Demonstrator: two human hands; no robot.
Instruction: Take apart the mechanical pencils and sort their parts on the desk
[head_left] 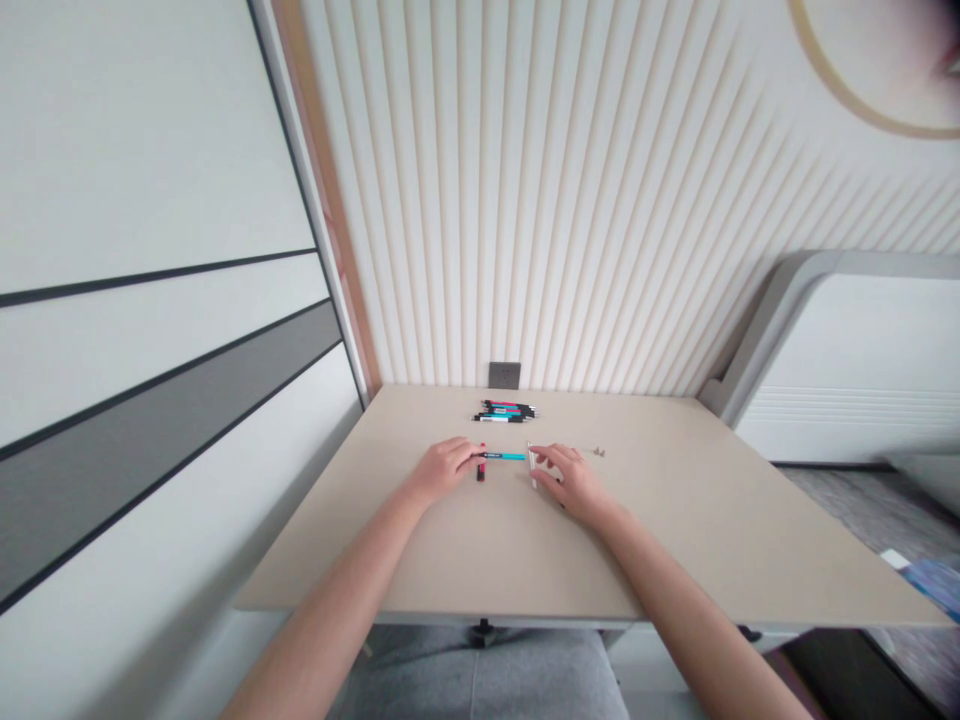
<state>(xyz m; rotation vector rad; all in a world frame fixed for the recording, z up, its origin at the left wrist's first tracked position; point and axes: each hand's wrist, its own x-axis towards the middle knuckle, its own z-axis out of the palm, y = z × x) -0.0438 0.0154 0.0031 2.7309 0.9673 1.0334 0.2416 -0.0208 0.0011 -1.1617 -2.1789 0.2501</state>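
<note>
My left hand is closed in a pinch on the black end of a blue-and-black pen barrel, which points to the right. Below that barrel, a red-and-black pen piece lies lengthwise on the table, partly hidden under the barrel and fingertips. To the right, the thumb and forefinger of my right hand are on a thin white rod, perhaps a pen refill. The rod stands nearly crosswise to the blue barrel's tip. A small dark piece shows at the underside of my right hand, mostly hidden.
Behind my hands lies a pile of several pens on the beige table. Small brownish bits sit right of my right hand. A dark wall socket is at the table's back edge. A white cabinet borders the left.
</note>
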